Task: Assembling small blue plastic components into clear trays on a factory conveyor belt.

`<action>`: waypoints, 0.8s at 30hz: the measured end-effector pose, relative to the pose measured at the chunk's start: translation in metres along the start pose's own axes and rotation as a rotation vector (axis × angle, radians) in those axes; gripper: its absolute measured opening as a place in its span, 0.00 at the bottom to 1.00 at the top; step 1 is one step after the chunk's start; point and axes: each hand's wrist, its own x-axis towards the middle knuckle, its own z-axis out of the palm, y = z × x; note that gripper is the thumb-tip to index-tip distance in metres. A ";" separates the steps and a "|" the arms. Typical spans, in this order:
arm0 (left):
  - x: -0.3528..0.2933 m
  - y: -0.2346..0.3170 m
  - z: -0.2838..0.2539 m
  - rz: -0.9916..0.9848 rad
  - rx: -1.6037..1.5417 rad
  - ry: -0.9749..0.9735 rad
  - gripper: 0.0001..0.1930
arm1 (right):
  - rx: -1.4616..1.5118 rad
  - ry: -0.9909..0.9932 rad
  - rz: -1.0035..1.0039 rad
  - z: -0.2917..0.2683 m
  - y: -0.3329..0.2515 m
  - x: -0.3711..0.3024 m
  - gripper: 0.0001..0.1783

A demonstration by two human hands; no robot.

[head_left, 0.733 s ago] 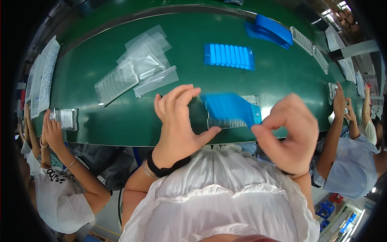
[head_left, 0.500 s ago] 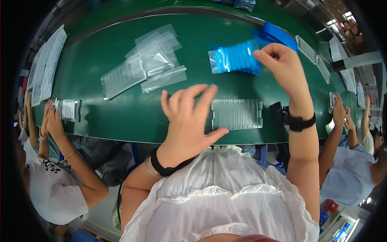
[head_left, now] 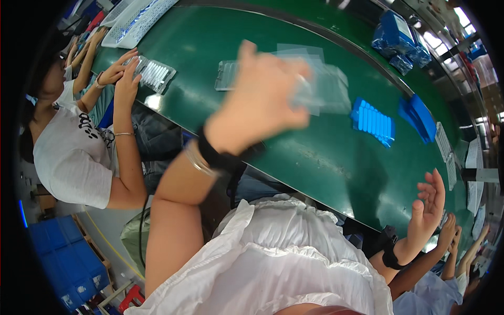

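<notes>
My left hand (head_left: 262, 97) is smeared by motion above the table, its thumb and fingers apart and nothing seen in them. Behind it on the green table lie loose clear plastic bags (head_left: 333, 86), partly hidden by the hand. A clear ribbed plastic tray (head_left: 226, 75) shows on the hand's left side, its remainder covered. Low at the right, near the table's front edge, my right hand (head_left: 428, 207) is raised with its fingers spread and holds nothing. Beyond it, a pack of blue tube-shaped pieces (head_left: 374, 123) rests on the table.
At my left a co-worker's hands (head_left: 126, 76) touch a tray of white pieces (head_left: 152, 73). A white basket (head_left: 139, 23) stands at the far left. Blue pieces (head_left: 418, 118) and a white slotted tray (head_left: 446, 152) lie at right; blue wrapped packs (head_left: 396, 39) lie farther back.
The view has swung to the left. My left hand has moved over the bags. My right hand has left the blue pack and drawn back. The tray before me no longer shows.
</notes>
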 end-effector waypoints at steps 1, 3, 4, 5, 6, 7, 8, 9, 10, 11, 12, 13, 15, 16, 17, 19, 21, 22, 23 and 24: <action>0.015 -0.027 -0.011 -0.060 0.005 -0.017 0.24 | 0.019 0.049 0.010 -0.009 0.009 -0.009 0.51; 0.029 -0.087 -0.015 -0.137 0.178 0.039 0.29 | 0.060 0.148 0.070 -0.018 0.018 -0.028 0.37; 0.036 -0.120 -0.013 -0.165 0.163 0.024 0.29 | 0.061 0.182 0.151 -0.018 0.021 -0.030 0.36; 0.035 -0.157 -0.009 -0.189 0.238 0.035 0.33 | 0.096 0.194 0.232 -0.017 0.019 -0.028 0.37; 0.024 -0.201 -0.009 -0.243 0.157 0.041 0.32 | 0.074 0.193 0.228 -0.016 0.022 -0.027 0.36; 0.022 -0.228 -0.005 -0.298 0.207 -0.054 0.31 | 0.061 0.207 0.217 -0.021 0.035 -0.029 0.34; 0.021 -0.248 -0.003 -0.379 0.280 -0.144 0.31 | 0.068 0.208 0.246 -0.028 0.045 -0.030 0.32; -0.003 -0.303 -0.013 -0.395 0.201 -0.115 0.30 | 0.036 0.212 0.212 -0.035 0.051 -0.024 0.29; 0.005 -0.303 0.000 -0.353 0.062 -0.169 0.29 | -0.009 0.279 0.232 -0.052 0.063 -0.024 0.23; -0.002 -0.321 -0.008 -0.329 0.021 -0.217 0.29 | -0.085 0.323 0.274 -0.067 0.071 -0.020 0.19; 0.002 -0.320 -0.007 -0.290 0.087 -0.270 0.31 | -0.226 0.355 0.283 -0.087 0.085 -0.014 0.18; 0.035 -0.250 0.014 -0.404 0.295 -0.272 0.33 | -0.450 0.420 0.305 -0.108 0.089 -0.018 0.18; 0.030 -0.238 -0.002 -0.246 0.332 -0.095 0.33 | -0.587 0.470 0.279 -0.150 0.119 -0.011 0.19; 0.035 -0.200 -0.003 -0.199 0.328 -0.041 0.32 | -0.732 0.478 0.253 -0.167 0.131 -0.013 0.20; 0.031 -0.159 -0.008 -0.176 0.358 0.014 0.30 | -0.739 0.492 0.267 -0.177 0.135 -0.011 0.20; 0.016 -0.095 -0.024 -0.010 0.155 0.093 0.28 | -0.738 0.468 0.370 -0.186 0.138 -0.002 0.22; -0.003 -0.043 -0.025 0.076 -0.003 0.095 0.28 | -0.809 0.485 0.347 -0.189 0.136 0.001 0.22; -0.011 -0.027 -0.024 0.119 -0.038 0.081 0.27 | -0.875 0.494 0.321 -0.191 0.135 0.003 0.22; -0.016 -0.014 -0.020 0.121 -0.041 0.081 0.27 | -0.936 0.433 0.331 -0.197 0.136 0.003 0.26; -0.018 -0.002 -0.014 0.166 -0.116 0.064 0.27 | -0.943 0.436 0.335 -0.201 0.136 0.002 0.26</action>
